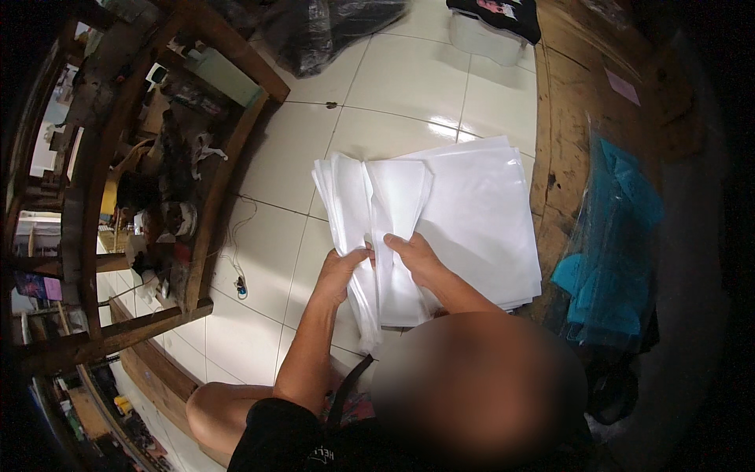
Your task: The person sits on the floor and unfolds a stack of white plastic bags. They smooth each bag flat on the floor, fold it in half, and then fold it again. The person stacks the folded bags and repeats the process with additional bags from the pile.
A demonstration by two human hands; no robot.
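Note:
A stack of glossy white plastic sheets [484,224] lies on the tiled floor in front of me; from this view I cannot tell whether they are sheets or flat bags. Their left part is gathered into upright folds [350,197]. My left hand [344,271] is closed around the outer left folds, its fingertips tucked out of sight between layers. To its right, my right hand [414,258] grips another folded layer, the thumb pressed on top and the fingers hidden beneath. A narrow gap runs between the two gathered bundles.
Wooden shelving [197,236] crowded with odds and ends stands at the left. Along the right runs a wooden bench [558,149] with blue items in clear plastic [602,291]. A dark plastic bundle [322,35] and a white container [491,39] sit at the far side. A cord [236,236] trails over the tiles.

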